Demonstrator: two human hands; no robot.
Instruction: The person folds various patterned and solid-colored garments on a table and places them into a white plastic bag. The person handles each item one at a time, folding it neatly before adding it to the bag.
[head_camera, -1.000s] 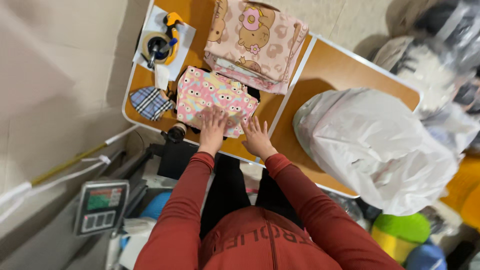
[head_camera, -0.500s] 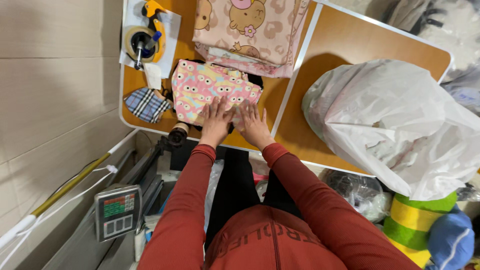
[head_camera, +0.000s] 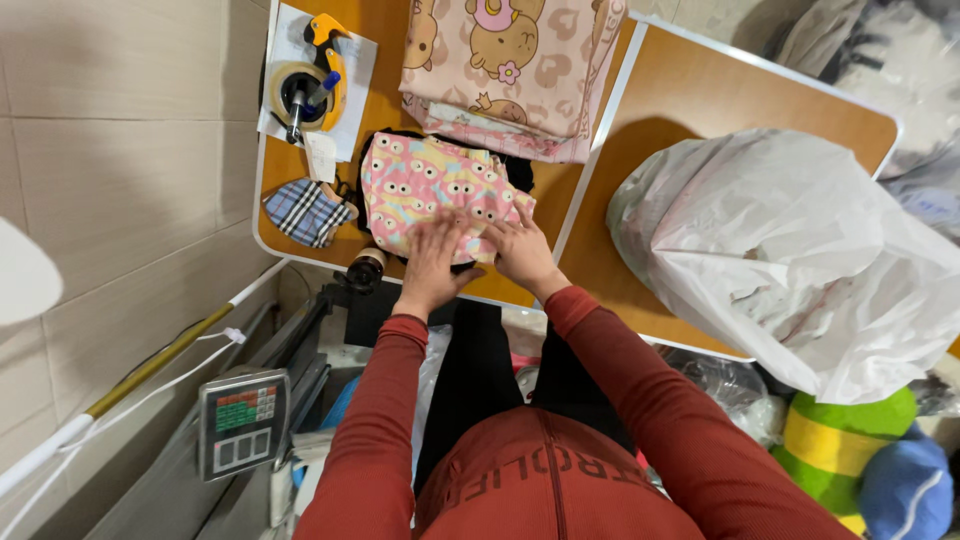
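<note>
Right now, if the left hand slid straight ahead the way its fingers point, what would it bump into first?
The left hand already lies on the pink eye-print cloth. Going straight on, it would likely cross that cloth and reach the folded pink bear-print blanket first.

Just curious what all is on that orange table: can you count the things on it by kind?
Folded patterned cloth pieces: 3 (pink eye-print piece under both hands, pink bear-print stack, small plaid piece)
Tape dispenser: 1
White paper sheet: 1
White plastic bag: 1
Total: 6
</note>
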